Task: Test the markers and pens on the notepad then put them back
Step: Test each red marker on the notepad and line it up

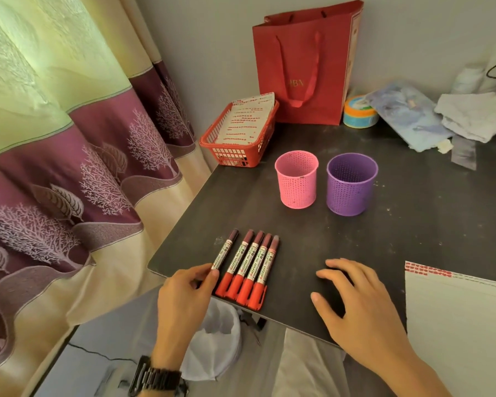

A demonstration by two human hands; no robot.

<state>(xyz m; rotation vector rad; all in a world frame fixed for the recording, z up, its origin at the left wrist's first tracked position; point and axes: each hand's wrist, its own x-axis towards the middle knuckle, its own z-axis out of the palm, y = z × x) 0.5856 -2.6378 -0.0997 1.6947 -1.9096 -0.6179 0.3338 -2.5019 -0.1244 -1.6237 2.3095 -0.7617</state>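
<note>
Left hand (184, 293) pinching the leftmost marker (225, 250) of five lying side by side at the near left corner of the table (355, 239), right hand (358, 308) open and empty beside the notepad (458, 325) at the near right edge; likely hazard: neighbouring markers (252, 267) nudged during lifting, rolling off the near edge.

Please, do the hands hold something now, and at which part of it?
The left hand pinches the leftmost red marker at its near end, between the fingertips. The right hand rests open on the table and holds nothing.

Dark table (384, 239): five markers (248, 265), pink cup (297, 183), purple cup (351, 187), red basket (235, 156), notepad (455, 325).
</note>
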